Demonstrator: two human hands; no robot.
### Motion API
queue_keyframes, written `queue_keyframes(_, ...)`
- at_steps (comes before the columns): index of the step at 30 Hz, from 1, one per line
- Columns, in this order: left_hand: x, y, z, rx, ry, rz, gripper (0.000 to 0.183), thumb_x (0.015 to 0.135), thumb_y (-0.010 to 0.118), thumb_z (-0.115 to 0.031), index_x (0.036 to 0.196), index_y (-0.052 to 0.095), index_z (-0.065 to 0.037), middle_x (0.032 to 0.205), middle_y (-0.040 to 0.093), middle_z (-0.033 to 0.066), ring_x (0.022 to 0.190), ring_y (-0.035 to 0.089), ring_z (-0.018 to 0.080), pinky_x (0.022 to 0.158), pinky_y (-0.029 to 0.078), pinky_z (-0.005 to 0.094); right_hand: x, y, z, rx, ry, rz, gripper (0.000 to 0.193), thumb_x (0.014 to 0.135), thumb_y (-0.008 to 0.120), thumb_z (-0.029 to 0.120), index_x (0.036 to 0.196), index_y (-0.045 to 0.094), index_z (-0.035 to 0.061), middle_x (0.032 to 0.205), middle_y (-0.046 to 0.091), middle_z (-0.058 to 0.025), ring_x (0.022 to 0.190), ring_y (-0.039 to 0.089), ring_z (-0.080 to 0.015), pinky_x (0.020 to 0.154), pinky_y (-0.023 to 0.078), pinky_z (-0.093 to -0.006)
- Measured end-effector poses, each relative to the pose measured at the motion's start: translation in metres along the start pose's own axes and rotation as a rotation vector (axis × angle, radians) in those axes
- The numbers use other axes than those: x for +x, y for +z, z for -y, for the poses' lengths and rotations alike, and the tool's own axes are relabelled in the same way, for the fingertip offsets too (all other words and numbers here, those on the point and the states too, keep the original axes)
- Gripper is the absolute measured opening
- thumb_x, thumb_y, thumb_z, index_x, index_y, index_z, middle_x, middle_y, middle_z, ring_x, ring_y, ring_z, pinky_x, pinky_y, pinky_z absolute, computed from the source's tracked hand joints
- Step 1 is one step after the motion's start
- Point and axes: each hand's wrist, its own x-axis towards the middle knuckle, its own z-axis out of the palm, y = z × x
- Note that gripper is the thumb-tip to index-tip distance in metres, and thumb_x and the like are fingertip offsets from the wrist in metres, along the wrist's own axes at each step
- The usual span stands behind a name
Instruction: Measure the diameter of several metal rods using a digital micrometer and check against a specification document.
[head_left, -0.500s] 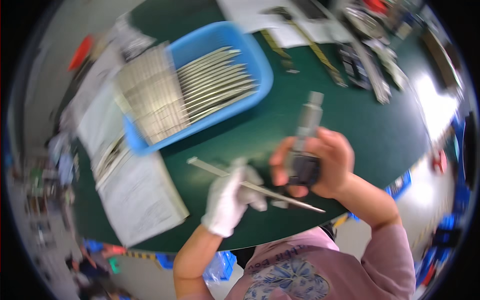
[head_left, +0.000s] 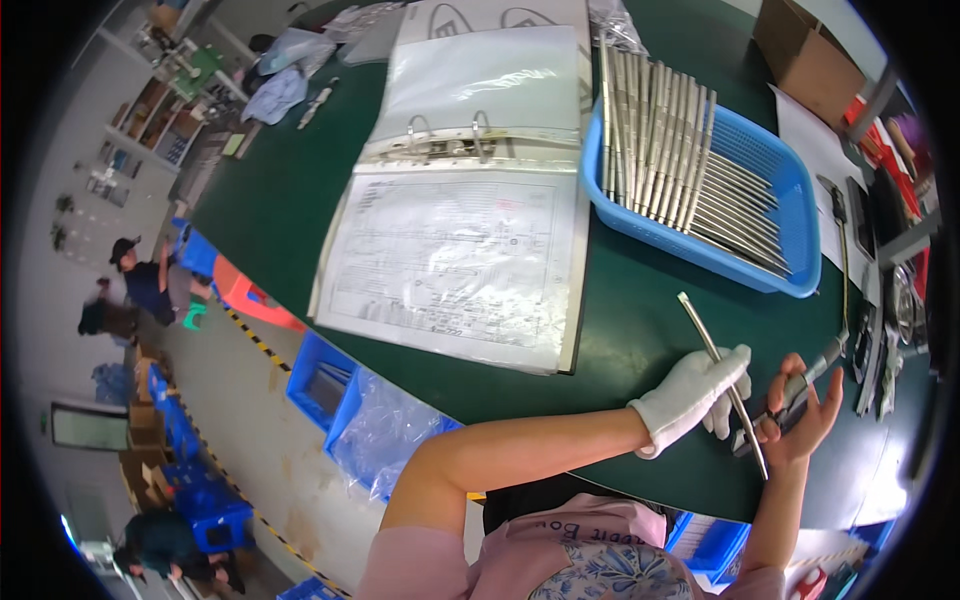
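My left hand (head_left: 693, 393), in a white glove, is closed around a thin metal rod (head_left: 698, 325). The rod slants from upper left to lower right, its low end near the table's front edge. My bare right hand (head_left: 808, 428) grips a micrometer (head_left: 826, 360), its grey barrel pointing up and right. Part of the micrometer's frame is hidden by my fingers, and the rod's lower half passes close to it; whether they touch I cannot tell. Beyond my hands stands a blue plastic basket (head_left: 690, 243) of similar metal rods (head_left: 655, 140), stacked in two directions.
An open ring binder (head_left: 450, 260) with sleeved drawing sheets lies left of the basket. Calipers (head_left: 840, 230) and other metal tools rest at the right, near a cardboard box (head_left: 808, 60). Blue bins (head_left: 330, 385) stand below the green table (head_left: 270, 210). Other people (head_left: 150, 280) are far left.
My view has swung left, so basket and hands now appear farther right and the binder is central. The rod has turned steeper in my left hand; the micrometer now tilts rightward.
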Motion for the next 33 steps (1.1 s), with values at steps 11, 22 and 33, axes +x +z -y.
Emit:
queue_keyframes(11,-0.005,-0.043,-0.026,-0.114,-0.022,0.047,0.035,0.088,0.035,-0.030,0.077,0.051,-0.001,0.053,0.050,0.0067,0.046,0.051,0.0167,0.049,0.045,0.0265,0.034,0.015,-0.020,0.017,0.128,0.090,0.069,0.074,0.026,0.061,0.088,0.048,-0.0025,0.070,0.053,-0.0213,0.041,0.044,-0.0203,0.038,0.037,-0.0253)
queue_keyframes(22,-0.003,-0.032,-0.026,0.047,-0.084,0.001,0.035,0.087,0.037,-0.030,0.076,0.051,0.001,0.053,0.049,0.0071,0.050,0.052,0.0182,0.054,0.045,0.0285,0.025,-0.002,-0.021,0.062,0.091,0.152,0.066,0.076,0.023,0.059,0.088,0.048,-0.0012,0.075,0.053,-0.0202,0.046,0.045,-0.0197,0.041,0.039,-0.0254)
queue_keyframes(33,-0.004,-0.037,-0.022,0.041,-0.082,0.066,0.028,0.086,0.041,-0.027,0.078,0.053,-0.003,0.057,0.052,0.0030,0.043,0.047,0.0078,0.040,0.036,0.0180,0.013,0.011,-0.022,0.134,0.077,-0.031,0.061,0.072,0.031,0.060,0.079,0.047,0.0017,0.064,0.052,-0.0158,0.038,0.042,-0.0195,0.033,0.033,-0.0247)
